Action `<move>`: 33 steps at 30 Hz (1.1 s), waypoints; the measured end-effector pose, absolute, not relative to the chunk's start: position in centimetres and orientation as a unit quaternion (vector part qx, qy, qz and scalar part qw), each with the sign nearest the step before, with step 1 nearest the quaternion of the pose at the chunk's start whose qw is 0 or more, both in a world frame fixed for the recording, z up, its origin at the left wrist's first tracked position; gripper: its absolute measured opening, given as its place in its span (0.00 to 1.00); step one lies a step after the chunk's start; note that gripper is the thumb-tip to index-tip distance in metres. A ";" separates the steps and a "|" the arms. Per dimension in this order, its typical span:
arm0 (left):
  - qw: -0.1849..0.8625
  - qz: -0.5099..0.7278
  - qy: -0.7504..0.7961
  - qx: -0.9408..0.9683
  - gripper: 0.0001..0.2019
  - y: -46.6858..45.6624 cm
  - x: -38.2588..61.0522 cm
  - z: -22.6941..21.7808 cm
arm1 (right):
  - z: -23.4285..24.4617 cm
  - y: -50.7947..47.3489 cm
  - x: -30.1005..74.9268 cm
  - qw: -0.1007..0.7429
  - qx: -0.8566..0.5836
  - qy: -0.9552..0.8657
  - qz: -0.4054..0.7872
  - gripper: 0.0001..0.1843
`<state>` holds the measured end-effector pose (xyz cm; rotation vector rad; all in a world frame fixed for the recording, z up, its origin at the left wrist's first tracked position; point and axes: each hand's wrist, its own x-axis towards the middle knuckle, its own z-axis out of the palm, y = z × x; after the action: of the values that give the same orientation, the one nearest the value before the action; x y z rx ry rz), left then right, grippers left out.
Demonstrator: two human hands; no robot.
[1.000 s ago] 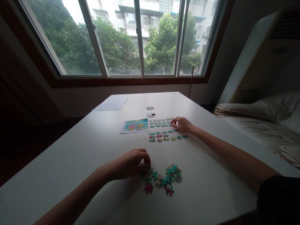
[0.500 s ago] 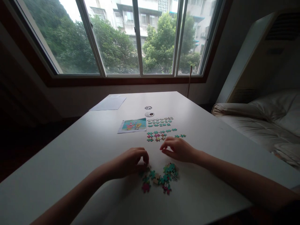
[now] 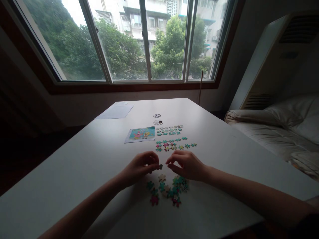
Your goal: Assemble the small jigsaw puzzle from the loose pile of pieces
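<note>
Between the thumb and fingertips of my left hand (image 3: 142, 166) is a jigsaw puzzle piece (image 3: 160, 166), dark on the side facing me. Just to its right hovers my right hand (image 3: 186, 165), thumb and fingers apart, with nothing between them; a small gap separates it from the piece. Nearer to me lies a loose heap of puzzle pieces (image 3: 171, 191), mostly teal, with some pink and pale ones. Beyond my hands, several rows of laid-out puzzle pieces (image 3: 169, 141) stretch across the tabletop. A printed cartoon picture (image 3: 141, 134) rests left of those rows.
Two round flat discs (image 3: 158, 122) lie behind the rows on the white table (image 3: 74, 159). A sheet of paper (image 3: 115, 111) sits at the far left corner. To the right is a pale sofa (image 3: 271, 129), and a window (image 3: 149, 43) faces me.
My left hand has lifted a puzzle piece from the heap and moved up and slightly right. My right hand has shifted slightly left and down, towards the piece.
</note>
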<state>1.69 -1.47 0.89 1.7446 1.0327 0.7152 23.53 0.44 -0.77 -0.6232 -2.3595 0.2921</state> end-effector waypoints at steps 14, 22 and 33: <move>0.458 0.345 0.412 0.708 0.14 -1.6 2.6 -0.4 | -0.6 0.0 23.3 0.338 -0.248 -0.903 0.096 0.15; 0.458 0.348 0.408 0.709 0.15 -1.8 2.8 -0.2 | -0.7 0.1 23.2 0.340 -0.232 -0.907 0.083 0.13; 0.268 0.172 0.399 0.860 0.07 -2.1 1.2 0.1 | -0.5 2.8 25.6 0.404 -0.286 -0.869 -0.006 0.11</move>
<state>1.19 -2.07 0.14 2.3191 1.0759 0.4627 25.64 2.84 -0.54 -0.7225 -2.1950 -0.0139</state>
